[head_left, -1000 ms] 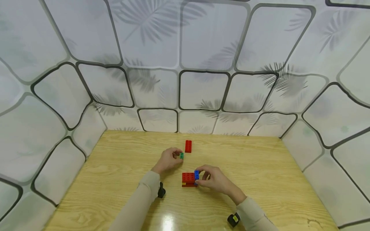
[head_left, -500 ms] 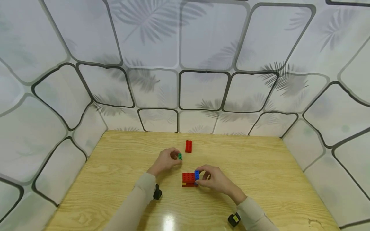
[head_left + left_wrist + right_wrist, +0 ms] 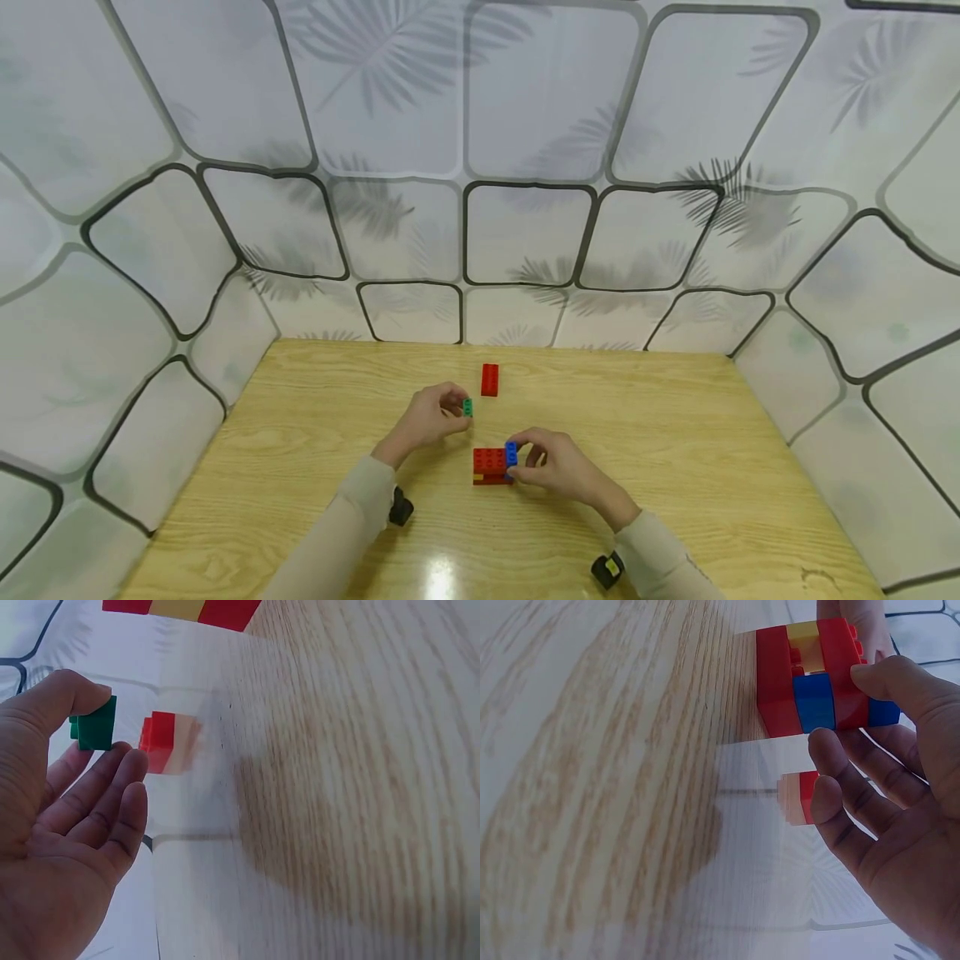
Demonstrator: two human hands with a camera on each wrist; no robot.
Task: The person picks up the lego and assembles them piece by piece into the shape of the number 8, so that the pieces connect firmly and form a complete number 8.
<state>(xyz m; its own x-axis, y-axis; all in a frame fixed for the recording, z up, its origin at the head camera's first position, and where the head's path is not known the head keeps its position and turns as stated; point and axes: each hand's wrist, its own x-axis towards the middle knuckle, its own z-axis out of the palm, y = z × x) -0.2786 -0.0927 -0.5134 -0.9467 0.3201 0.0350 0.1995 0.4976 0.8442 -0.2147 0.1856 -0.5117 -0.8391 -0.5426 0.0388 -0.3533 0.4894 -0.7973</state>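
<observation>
Green brick (image 3: 467,407) sits pinched in your left hand (image 3: 429,417), thumb on top & fingers (image 3: 112,791) under it, held just above the bench (image 3: 675,433) and a bit left of the loose red brick (image 3: 489,379). In the left wrist view the green one is clear of the wood, w/ the red one blurred right behind it. Your right hand (image 3: 558,467) is curled round the right end of the stack (image 3: 491,467); thumb & fingertips grip the blue brick (image 3: 511,454) that sits on the stack's right edge. The right wrist view shows the stack as red blocks w/ a yellow piece (image 3: 804,636) between them and the blue one pressed against the near face, so the blue looks seated or nearly so; can't tell if it's fully clicked in.

Progress, as a judgement: the build is partway. Done: red base w/ yellow layer, blue added on the right. Left: the green brick hasn't joined the stack yet, it's apart from it & up-left of it, and the long red brick lies untouched near the far side of the bench. So approx two pieces are outstanding, w/ the green one already in hand and the stack steadied by your right
</observation>
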